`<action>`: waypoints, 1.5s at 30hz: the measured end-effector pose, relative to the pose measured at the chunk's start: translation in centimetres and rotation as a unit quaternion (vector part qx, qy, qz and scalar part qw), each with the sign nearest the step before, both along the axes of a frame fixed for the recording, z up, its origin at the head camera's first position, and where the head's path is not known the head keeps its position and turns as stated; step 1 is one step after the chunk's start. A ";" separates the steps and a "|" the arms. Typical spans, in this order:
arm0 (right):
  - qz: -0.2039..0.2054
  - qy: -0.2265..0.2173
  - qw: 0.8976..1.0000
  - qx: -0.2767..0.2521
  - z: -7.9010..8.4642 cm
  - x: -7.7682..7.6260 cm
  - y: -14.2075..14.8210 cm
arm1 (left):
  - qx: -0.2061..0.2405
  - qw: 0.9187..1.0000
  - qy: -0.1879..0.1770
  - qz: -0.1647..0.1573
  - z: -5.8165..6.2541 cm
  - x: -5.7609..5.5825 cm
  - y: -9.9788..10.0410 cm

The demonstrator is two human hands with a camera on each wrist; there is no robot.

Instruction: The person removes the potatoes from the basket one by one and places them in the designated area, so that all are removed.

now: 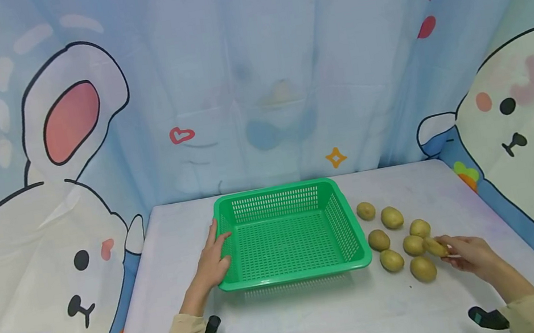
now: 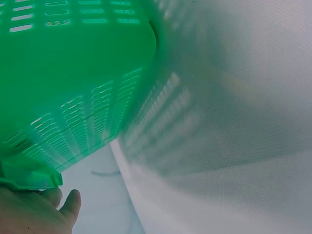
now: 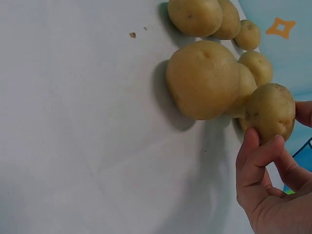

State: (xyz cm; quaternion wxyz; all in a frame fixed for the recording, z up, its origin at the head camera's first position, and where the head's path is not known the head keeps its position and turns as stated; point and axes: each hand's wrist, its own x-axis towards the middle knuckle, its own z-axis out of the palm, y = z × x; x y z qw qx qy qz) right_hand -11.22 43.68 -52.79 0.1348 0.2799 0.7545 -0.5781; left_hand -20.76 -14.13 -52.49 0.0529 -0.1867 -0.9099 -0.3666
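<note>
A green plastic basket (image 1: 289,279) with slotted walls stands on the table, nothing inside it. At its left rim is my left hand (image 1: 213,262), gripping it with some fingers over the edge and others outside; the left wrist view shows fingertips (image 2: 72,204) below the rim. My right hand (image 1: 469,254) pinches a potato (image 3: 271,113) between thumb and fingers, held above the table. Several more potatoes lie right of the basket, among them a large one (image 3: 204,80) nearest the right hand and one (image 1: 391,260) by the basket's front right corner.
A white cloth covers the table (image 1: 311,326). Behind it hangs a blue curtain (image 1: 279,72) with cartoon rabbits printed at both sides. Dark straps show at both wrists. Small brown crumbs (image 3: 132,35) lie on the cloth.
</note>
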 end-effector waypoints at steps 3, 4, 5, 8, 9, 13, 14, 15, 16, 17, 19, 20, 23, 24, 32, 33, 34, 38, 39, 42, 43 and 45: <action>-0.014 -0.012 1.000 0.011 -0.3 0.1 0.0 | -0.002 1.000 0.010 0.001 -0.2 0.0 0.0; -0.019 -0.015 1.000 0.013 -0.4 0.1 0.0 | -0.002 1.000 0.010 0.001 -0.2 0.0 -0.1; -0.021 -0.016 1.000 0.015 -0.5 0.1 0.0 | -0.002 1.000 0.011 0.002 -0.2 0.0 -0.1; -0.031 -0.021 0.999 0.017 -0.9 0.2 0.0 | -0.001 1.000 0.011 0.003 -0.2 0.0 -0.1; -0.031 -0.020 0.999 0.015 -0.9 0.3 0.0 | -0.001 1.000 0.010 0.004 -0.2 0.0 -0.1; -0.032 -0.023 0.999 0.011 -1.4 0.5 0.2 | -0.004 1.000 0.008 0.005 -0.2 0.1 -0.1; -0.032 -0.022 0.999 0.010 -1.4 0.5 0.2 | -0.004 1.000 0.007 0.005 -0.2 0.1 -0.2; -0.036 -0.024 0.999 0.011 -1.6 0.5 0.2 | -0.005 1.000 0.007 0.005 -0.2 0.1 -0.2; -0.038 -0.026 0.999 0.012 -1.7 0.5 0.3 | -0.004 1.000 0.007 0.005 -0.2 0.1 -0.2; -0.041 -0.028 0.999 0.014 -1.9 0.6 0.3 | -0.003 1.000 0.007 0.005 -0.2 0.1 -0.2; -0.045 -0.028 0.998 0.015 -2.2 0.7 0.4 | -0.002 1.000 0.007 0.004 -0.2 0.1 -0.2; -0.045 -0.027 0.998 0.015 -2.3 0.7 0.5 | -0.002 1.000 0.008 0.003 -0.2 0.1 -0.2; -0.049 -0.028 0.998 0.018 -2.8 0.9 0.5 | -0.005 1.000 0.008 0.003 -0.2 0.1 -0.3; -0.050 -0.028 0.998 0.017 -2.9 1.0 0.5 | -0.007 1.000 0.008 0.003 -0.2 0.1 -0.3; -0.054 -0.022 0.998 0.026 -3.5 1.1 0.4 | -0.006 1.000 0.004 0.005 -0.2 0.4 -0.3; -0.054 -0.021 0.998 0.028 -3.5 1.1 0.3 | -0.005 1.000 0.004 0.005 -0.2 0.4 -0.3; -0.050 -0.019 0.998 0.028 -3.5 1.1 0.3 | -0.005 1.000 0.005 0.005 -0.3 0.5 -0.3; -0.037 -0.016 0.999 0.033 -3.3 1.3 0.2 | -0.004 1.000 0.006 0.005 -0.3 0.5 -0.4; -0.031 -0.016 0.999 0.037 -3.3 1.4 0.3 | -0.003 1.000 0.006 0.005 -0.3 0.5 -0.4; -0.013 -0.016 0.998 0.059 -3.1 1.5 0.4 | -0.003 1.000 0.006 0.006 -0.3 0.3 -0.3; -0.011 -0.017 0.997 0.068 -3.0 1.6 0.5 | -0.004 1.000 0.006 0.005 -0.3 0.2 -0.2; -0.004 -0.019 0.996 0.084 -2.9 1.6 0.8 | -0.006 1.000 0.011 0.006 -0.2 0.1 -0.1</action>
